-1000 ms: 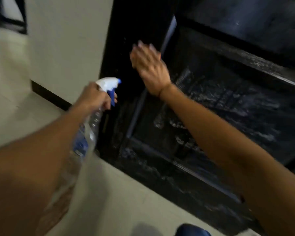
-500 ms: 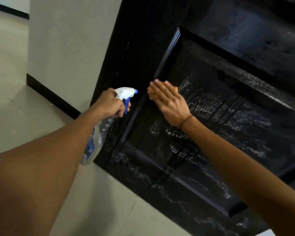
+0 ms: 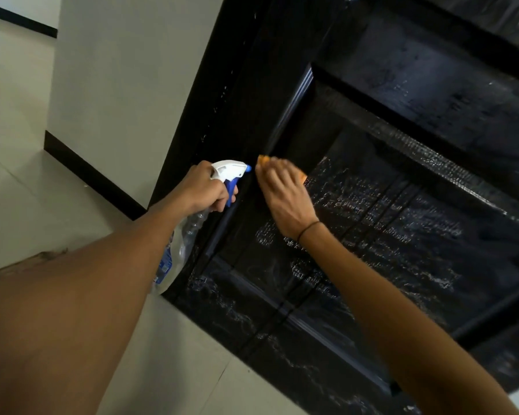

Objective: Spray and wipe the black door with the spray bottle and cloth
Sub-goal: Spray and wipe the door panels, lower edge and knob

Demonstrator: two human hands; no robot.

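**Both hands at the wet door panel**

Left hand (image 3: 203, 187) wrapped round the neck of the spray bottle (image 3: 180, 241), fingers curled on the blue trigger. White spray head points right, nozzle tip just beside the other hand. Clear bottle body hangs down below the fist, blue label showing, partly hidden behind the left forearm.

Right hand (image 3: 285, 196) laid flat against the black door (image 3: 402, 235), fingers straight and close together, pressing an orange cloth (image 3: 263, 159) to the surface. Only two slivers of cloth show, one past the fingertips, one at the right edge of the hand. A thin dark band circles that wrist.

The hand sits at the upper left corner of a recessed panel, next to the raised moulding. The panel and the lower rail carry white streaks and droplets of liquid, thickest to the right of and below the hand. Fine specks dot the dark frame upright.

Left of the frame: pale wall (image 3: 126, 85) with black skirting (image 3: 93, 175), light tiled floor (image 3: 21, 190).
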